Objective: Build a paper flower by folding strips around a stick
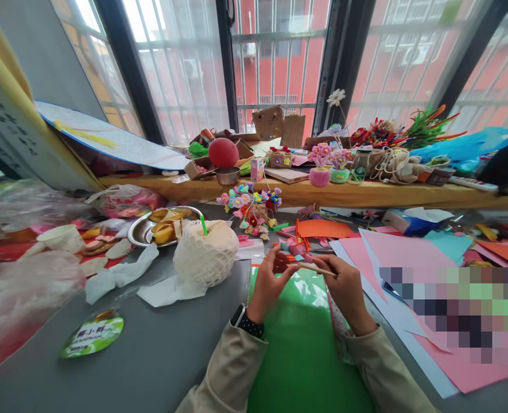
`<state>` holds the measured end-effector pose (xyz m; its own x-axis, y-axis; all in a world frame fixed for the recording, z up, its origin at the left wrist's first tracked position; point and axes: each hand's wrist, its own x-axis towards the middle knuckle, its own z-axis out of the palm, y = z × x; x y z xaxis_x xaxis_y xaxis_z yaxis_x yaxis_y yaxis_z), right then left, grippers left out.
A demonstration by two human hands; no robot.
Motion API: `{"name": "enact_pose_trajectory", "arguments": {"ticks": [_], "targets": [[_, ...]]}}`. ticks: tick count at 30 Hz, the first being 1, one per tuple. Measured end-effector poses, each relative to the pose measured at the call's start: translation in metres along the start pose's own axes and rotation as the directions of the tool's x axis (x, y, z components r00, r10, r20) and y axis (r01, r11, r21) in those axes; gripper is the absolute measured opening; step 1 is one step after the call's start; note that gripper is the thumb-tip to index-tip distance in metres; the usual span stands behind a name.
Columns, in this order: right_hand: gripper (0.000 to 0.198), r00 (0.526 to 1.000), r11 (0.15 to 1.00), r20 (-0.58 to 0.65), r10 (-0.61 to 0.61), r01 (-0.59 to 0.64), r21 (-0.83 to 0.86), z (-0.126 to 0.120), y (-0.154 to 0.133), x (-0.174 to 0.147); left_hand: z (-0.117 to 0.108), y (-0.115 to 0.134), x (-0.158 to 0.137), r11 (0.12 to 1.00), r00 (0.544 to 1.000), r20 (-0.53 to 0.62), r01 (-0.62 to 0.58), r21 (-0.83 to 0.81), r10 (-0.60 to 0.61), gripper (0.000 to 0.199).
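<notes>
My right hand [344, 289] pinches a thin, pale stick [318, 269] that points left. My left hand [271, 287], a dark band at its wrist, has its fingers curled together at the stick's tip. Whatever lies between those fingers is too small to make out. Both hands are above a shiny green sheet [301, 344] on the grey table. Just beyond them lie orange paper [326, 228] and small red and pink paper scraps [297, 248].
Left of my hands stands a coconut in white netting [206, 252] with a green straw, near a metal plate [134, 232] of banana peels. Pink and white sheets [400, 252] spread on the right. Behind are a bunch of small flowers [254, 206] and a crowded wooden ledge [185, 192].
</notes>
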<state>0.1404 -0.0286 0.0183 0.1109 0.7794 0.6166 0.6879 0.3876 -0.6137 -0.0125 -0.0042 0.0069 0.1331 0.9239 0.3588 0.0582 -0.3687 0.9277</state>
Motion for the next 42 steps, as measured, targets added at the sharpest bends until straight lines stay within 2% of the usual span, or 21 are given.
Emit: {"name": "enact_pose_trajectory", "arguments": {"ticks": [4, 8, 14, 16, 19, 23, 38, 42], "targets": [[0.020, 0.999, 0.999, 0.019, -0.039, 0.039, -0.008, 0.001, -0.002, -0.001, -0.003, 0.004, 0.001, 0.996, 0.998, -0.064, 0.009, 0.089, -0.003, 0.036], [0.024, 0.997, 0.996, 0.004, -0.079, 0.079, -0.035, 0.002, -0.003, -0.002, -0.001, 0.009, -0.001, 0.988, 0.999, -0.023, -0.025, 0.153, 0.029, 0.037], [0.026, 0.999, 0.996, 0.003, -0.051, 0.051, -0.068, 0.005, -0.001, -0.003, 0.007, 0.005, -0.006, 0.952, 0.981, -0.077, -0.155, 0.264, 0.180, 0.043], [0.028, 0.999, 0.994, 0.008, -0.048, 0.049, -0.098, 0.007, -0.002, -0.004, 0.008, 0.004, -0.009, 0.937, 0.970, -0.056, -0.212, 0.278, 0.236, 0.036], [0.032, 0.999, 0.990, 0.030, -0.033, 0.037, -0.137, 0.009, -0.001, -0.005, 0.010, 0.005, -0.011, 0.883, 0.949, 0.037, -0.304, 0.357, 0.312, 0.010], [0.035, 0.999, 0.988, 0.045, -0.014, 0.020, -0.153, 0.010, -0.001, -0.005, 0.011, 0.007, -0.012, 0.800, 0.923, 0.137, -0.381, 0.464, 0.359, 0.011], [0.038, 0.997, 0.993, 0.080, 0.011, -0.002, -0.117, 0.012, -0.002, -0.007, 0.011, 0.009, -0.012, 0.675, 0.897, 0.162, -0.420, 0.607, 0.412, 0.015], [0.034, 0.995, 0.997, 0.097, -0.006, 0.013, -0.075, 0.013, -0.002, -0.008, 0.010, 0.010, -0.012, 0.643, 0.901, 0.188, -0.414, 0.644, 0.392, 0.015]]}}
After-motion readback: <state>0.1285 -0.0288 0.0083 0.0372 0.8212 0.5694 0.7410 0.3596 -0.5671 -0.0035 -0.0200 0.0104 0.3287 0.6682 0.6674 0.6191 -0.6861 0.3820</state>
